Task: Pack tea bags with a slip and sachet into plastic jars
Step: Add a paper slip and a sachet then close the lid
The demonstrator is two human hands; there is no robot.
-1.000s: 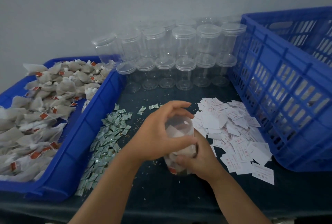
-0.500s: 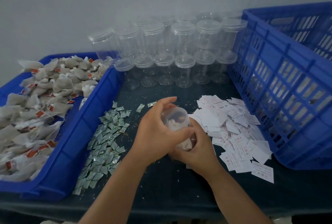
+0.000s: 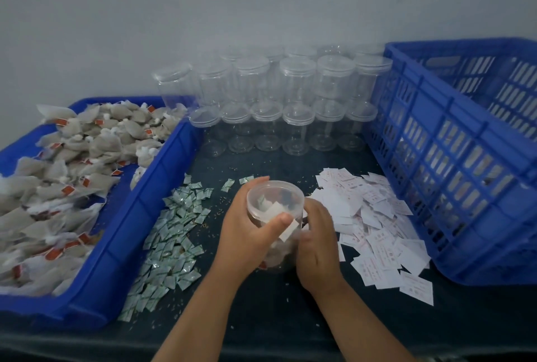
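A clear plastic jar (image 3: 274, 202) with its lid on stands at the middle of the dark table, holding tea bags and a white slip. My left hand (image 3: 247, 234) grips it from the left, thumb across the front near the lid. From the right, my right hand (image 3: 318, 242) wraps the jar's side. Green-white sachets (image 3: 171, 242) lie in a loose pile to the left of the jar. White printed slips (image 3: 374, 228) are scattered to its right. Tea bags (image 3: 61, 184) with red tags fill the blue tray (image 3: 122, 248) at the left.
Several empty lidded clear jars (image 3: 296, 106) are stacked in two tiers at the back against the grey wall. A large blue slatted crate (image 3: 453, 164) stands at the right. Tea crumbs dot the table near its front edge (image 3: 261, 344).
The jar has come up from a tilted position to upright with the lid facing me. Both hands have shifted their grip around it.
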